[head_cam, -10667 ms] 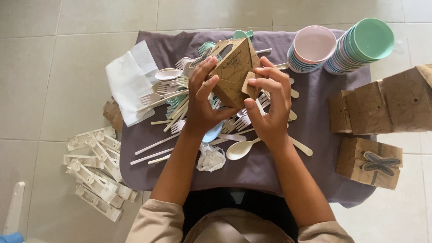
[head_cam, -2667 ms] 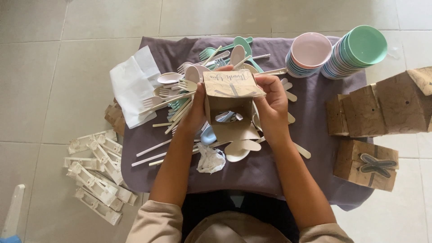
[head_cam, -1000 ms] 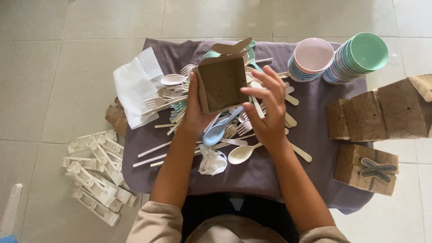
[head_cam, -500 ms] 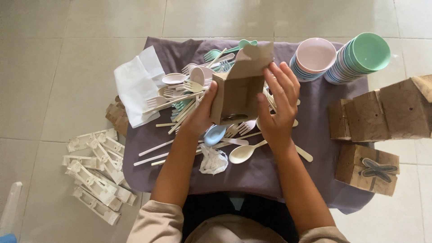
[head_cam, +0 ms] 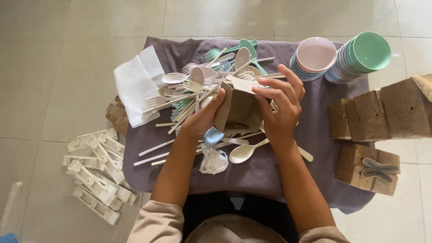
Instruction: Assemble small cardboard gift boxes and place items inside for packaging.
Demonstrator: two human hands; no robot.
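A small brown cardboard box (head_cam: 239, 108) is held over the purple cloth (head_cam: 270, 175) between both hands. My left hand (head_cam: 202, 118) grips its left side. My right hand (head_cam: 280, 108) clasps the right side, fingers curled over the top flap. The box is tilted and its flaps look partly folded. Under and behind it lies a pile of pastel plastic cutlery (head_cam: 198, 85): spoons, forks and chopsticks. A cream spoon (head_cam: 245, 153) and a crumpled clear wrapper (head_cam: 213, 159) lie just below the hands.
Two stacks of pastel bowls, pink-topped (head_cam: 312, 56) and green-topped (head_cam: 362, 54), stand at the back right. Closed brown boxes (head_cam: 382, 117) sit at the right, one with a butterfly cutout (head_cam: 369, 168). White napkins (head_cam: 137, 87) lie at the left. Flat white packages (head_cam: 96, 171) lie on the tiled floor.
The box has been turned in my hands over the last second, from open side up to tilted. My right fingers have moved onto its top flap.
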